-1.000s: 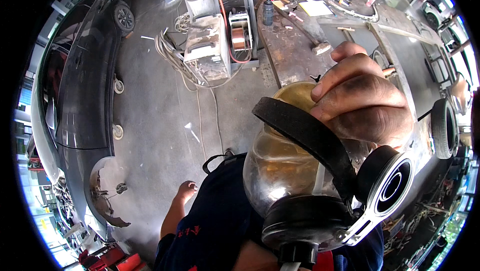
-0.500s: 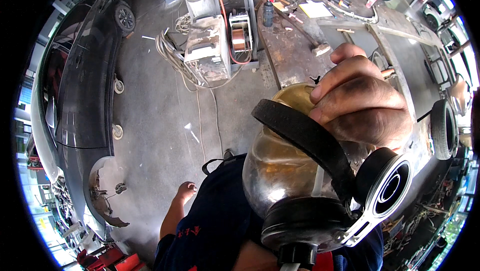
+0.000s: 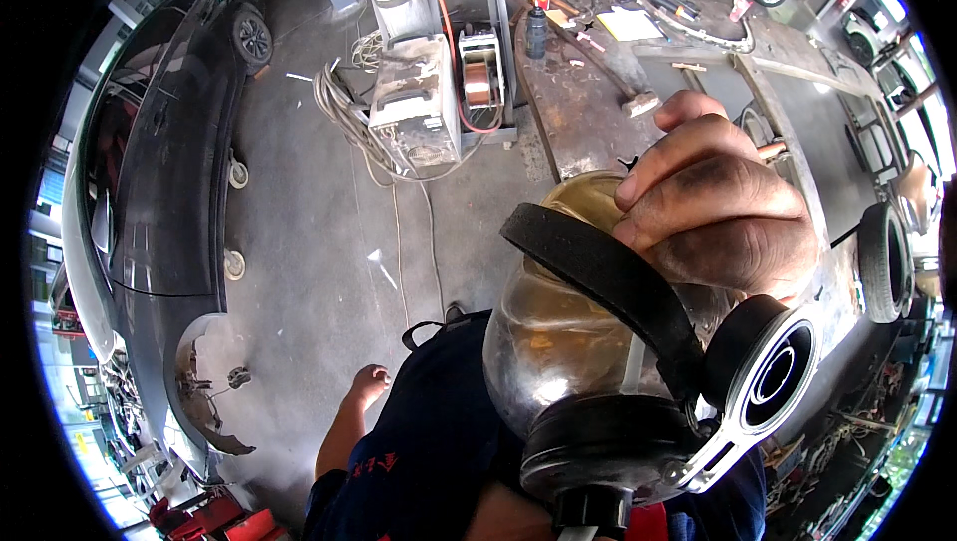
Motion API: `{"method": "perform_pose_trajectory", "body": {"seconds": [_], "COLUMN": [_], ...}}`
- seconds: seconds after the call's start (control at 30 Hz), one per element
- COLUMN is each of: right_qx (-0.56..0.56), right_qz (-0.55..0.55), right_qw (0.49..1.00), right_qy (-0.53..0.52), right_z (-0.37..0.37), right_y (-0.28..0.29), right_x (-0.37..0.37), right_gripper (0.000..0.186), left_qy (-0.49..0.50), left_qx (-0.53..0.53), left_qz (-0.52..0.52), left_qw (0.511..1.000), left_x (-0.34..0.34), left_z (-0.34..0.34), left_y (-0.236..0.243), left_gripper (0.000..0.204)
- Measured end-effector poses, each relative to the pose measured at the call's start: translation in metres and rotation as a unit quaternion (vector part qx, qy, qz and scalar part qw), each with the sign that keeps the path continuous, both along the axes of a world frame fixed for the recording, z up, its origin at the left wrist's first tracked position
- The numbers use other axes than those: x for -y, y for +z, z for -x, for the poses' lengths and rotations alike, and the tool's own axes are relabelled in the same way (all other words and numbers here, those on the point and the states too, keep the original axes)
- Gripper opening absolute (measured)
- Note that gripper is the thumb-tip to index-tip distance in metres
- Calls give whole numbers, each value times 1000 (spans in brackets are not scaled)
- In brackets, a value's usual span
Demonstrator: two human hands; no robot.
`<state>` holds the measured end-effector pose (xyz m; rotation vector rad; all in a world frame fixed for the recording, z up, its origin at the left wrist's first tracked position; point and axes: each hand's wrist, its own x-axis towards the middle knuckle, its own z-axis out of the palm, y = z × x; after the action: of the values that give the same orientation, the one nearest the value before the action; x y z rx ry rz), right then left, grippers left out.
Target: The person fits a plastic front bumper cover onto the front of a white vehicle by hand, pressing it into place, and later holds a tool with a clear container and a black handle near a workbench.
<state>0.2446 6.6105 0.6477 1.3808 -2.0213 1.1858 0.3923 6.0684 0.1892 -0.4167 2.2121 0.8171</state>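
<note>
Close before me is a bulbous, see-through amber vessel (image 3: 538, 327) with a black collar at its lower end, its kind unclear. A thick black band (image 3: 608, 267) arches across it to a round black-and-grey fitting (image 3: 773, 376) with a slotted metal lever. My right hand (image 3: 723, 197), smudged dark, is closed with bent fingers at the vessel's upper edge; the fingertips' far side is hidden. My left hand (image 3: 372, 382) hangs low beside my dark blue clothing, fingers loosely curled, with nothing visible in it.
A dark car (image 3: 164, 172) stands along the left. Ahead are a welding machine (image 3: 414, 102) with coiled cables (image 3: 334, 107) and a wire spool (image 3: 478, 82). The metal workbench (image 3: 578, 107) bears a hammer (image 3: 638, 102), a dark bottle (image 3: 536, 34) and paper (image 3: 628, 24). A tyre (image 3: 882, 262) stands at right.
The view has shifted very slightly, so the bench and cars sit a little lower. Both hands and the vessel keep nearly the same places and grip.
</note>
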Motion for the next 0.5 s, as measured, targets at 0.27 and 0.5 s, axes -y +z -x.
{"method": "perform_pose_trajectory", "body": {"seconds": [0.27,0.5], "right_qx": [-5,-4], "right_qz": [-12,-16], "right_qw": [1000,1000], "right_qy": [3,14], "right_z": [0,5], "right_y": [-4,-4], "right_x": [-5,-8], "right_gripper": [17,16], "left_qy": [-44,-45], "left_qx": [-5,-11], "left_qz": [8,-8], "left_qw": [999,999], "left_x": [6,16], "left_z": [6,2], "left_y": [-8,-20], "left_gripper": [28,28]}}
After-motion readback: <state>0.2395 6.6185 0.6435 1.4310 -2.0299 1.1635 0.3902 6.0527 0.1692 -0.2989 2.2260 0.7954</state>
